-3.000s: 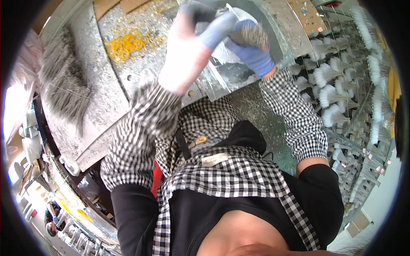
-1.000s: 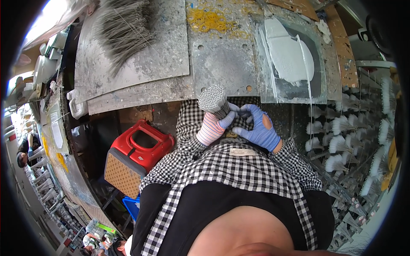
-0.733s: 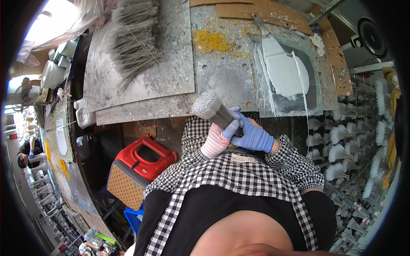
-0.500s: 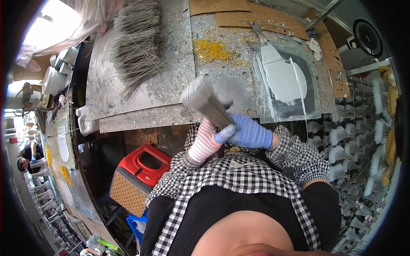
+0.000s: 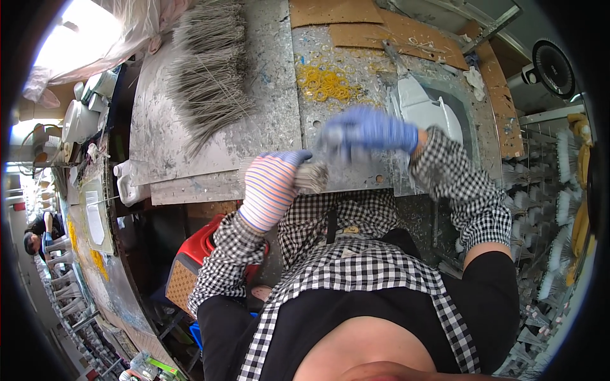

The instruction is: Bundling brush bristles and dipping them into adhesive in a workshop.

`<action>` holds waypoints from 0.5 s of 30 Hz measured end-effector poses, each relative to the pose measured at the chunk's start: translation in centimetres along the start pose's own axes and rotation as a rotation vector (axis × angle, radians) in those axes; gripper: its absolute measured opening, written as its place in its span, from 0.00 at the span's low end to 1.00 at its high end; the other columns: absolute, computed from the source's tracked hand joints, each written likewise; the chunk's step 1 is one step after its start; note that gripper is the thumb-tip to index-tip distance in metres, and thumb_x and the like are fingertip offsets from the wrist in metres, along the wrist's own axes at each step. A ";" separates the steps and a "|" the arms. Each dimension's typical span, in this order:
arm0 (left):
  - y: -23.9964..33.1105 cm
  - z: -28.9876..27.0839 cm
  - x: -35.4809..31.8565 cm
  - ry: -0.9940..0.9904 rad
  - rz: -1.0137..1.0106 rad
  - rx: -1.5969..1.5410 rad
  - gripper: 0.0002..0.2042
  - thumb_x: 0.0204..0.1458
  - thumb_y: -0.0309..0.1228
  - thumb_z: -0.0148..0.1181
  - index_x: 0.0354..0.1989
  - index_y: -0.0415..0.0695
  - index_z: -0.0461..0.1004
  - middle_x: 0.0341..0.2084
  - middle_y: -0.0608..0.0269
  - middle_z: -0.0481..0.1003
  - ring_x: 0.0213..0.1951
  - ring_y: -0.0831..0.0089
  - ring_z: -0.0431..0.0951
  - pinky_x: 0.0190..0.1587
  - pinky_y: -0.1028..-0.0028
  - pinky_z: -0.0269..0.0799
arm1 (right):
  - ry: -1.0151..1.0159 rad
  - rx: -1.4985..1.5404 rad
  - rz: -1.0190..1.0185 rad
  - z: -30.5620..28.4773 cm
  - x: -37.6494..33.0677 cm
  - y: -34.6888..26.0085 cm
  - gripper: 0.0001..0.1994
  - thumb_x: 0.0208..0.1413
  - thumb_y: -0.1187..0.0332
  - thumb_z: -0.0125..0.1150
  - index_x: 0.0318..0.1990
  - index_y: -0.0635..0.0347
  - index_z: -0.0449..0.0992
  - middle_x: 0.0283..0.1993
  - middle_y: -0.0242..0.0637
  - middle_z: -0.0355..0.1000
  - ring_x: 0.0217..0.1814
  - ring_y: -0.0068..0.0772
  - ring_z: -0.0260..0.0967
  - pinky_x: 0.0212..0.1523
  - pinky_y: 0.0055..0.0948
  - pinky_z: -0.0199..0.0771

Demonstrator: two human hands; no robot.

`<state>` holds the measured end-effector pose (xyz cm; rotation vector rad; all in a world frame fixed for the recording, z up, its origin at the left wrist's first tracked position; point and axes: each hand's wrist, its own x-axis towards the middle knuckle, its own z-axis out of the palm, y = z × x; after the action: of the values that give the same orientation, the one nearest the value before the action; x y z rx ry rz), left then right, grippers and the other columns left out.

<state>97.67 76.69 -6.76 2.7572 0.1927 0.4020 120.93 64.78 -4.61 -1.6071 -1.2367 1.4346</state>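
Note:
In a striped glove, my left hand (image 5: 270, 187) is closed around a bundle of thin grey strands (image 5: 312, 178) at the table's front edge. The bundle lies sideways, its cut-looking ends pointing right out of the fist. My right hand (image 5: 372, 132), in a blue striped glove, hangs above the table just up and right of the bundle. Motion smears its fingers, so whether they hold anything cannot be made out. Loose yellow rubber bands (image 5: 327, 82) are scattered beyond it. A long pile of similar grey strands (image 5: 213, 76) lies at the far left.
White paste (image 5: 424, 105) is spread on a glass plate (image 5: 469, 130) on the right, with a scraper (image 5: 395, 58) beside it. Cardboard sheets (image 5: 356, 35) line the back. Bundles hang on racks (image 5: 534, 197) at right. A red stool (image 5: 202, 244) stands below left; another person (image 5: 47, 232) works far left.
My hands have parted. The left moved left and up with the bundle, which turned from upright-leaning to sideways. My right hand let go of it and moved up over the table.

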 end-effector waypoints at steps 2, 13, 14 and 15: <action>-0.1 0.5 -0.4 0.120 -0.337 -0.748 0.12 0.53 0.29 0.67 0.45 0.42 0.78 0.26 0.66 0.79 0.29 0.76 0.79 0.34 0.73 0.74 | 0.370 -0.455 -0.166 -4.1 3.6 3.9 0.19 0.59 0.52 0.61 0.48 0.57 0.80 0.37 0.37 0.78 0.36 0.34 0.76 0.40 0.33 0.79; 0.9 -0.3 5.5 0.092 -0.662 -1.237 0.12 0.59 0.30 0.63 0.47 0.37 0.78 0.22 0.70 0.75 0.23 0.83 0.73 0.27 0.79 0.69 | 0.668 -1.067 -0.394 -11.1 10.1 11.0 0.09 0.55 0.64 0.64 0.41 0.54 0.81 0.41 0.38 0.73 0.49 0.40 0.72 0.50 0.39 0.73; 0.7 -0.1 6.0 0.090 -0.660 -1.239 0.12 0.59 0.30 0.63 0.47 0.37 0.78 0.22 0.70 0.75 0.23 0.83 0.73 0.27 0.79 0.69 | 0.669 -1.068 -0.390 -10.6 9.2 9.8 0.09 0.55 0.64 0.64 0.41 0.54 0.81 0.41 0.38 0.73 0.49 0.40 0.72 0.50 0.39 0.73; 0.5 0.1 6.4 0.150 -0.653 -1.124 0.12 0.59 0.32 0.63 0.47 0.37 0.78 0.22 0.70 0.75 0.24 0.83 0.73 0.27 0.79 0.69 | 0.697 -0.949 -0.460 -9.2 7.9 7.3 0.10 0.54 0.63 0.64 0.41 0.55 0.80 0.39 0.39 0.73 0.47 0.41 0.72 0.49 0.39 0.74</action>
<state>103.82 77.39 -5.08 1.4572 0.6432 0.3662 131.17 70.69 -12.32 -1.9342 -1.7582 -0.1003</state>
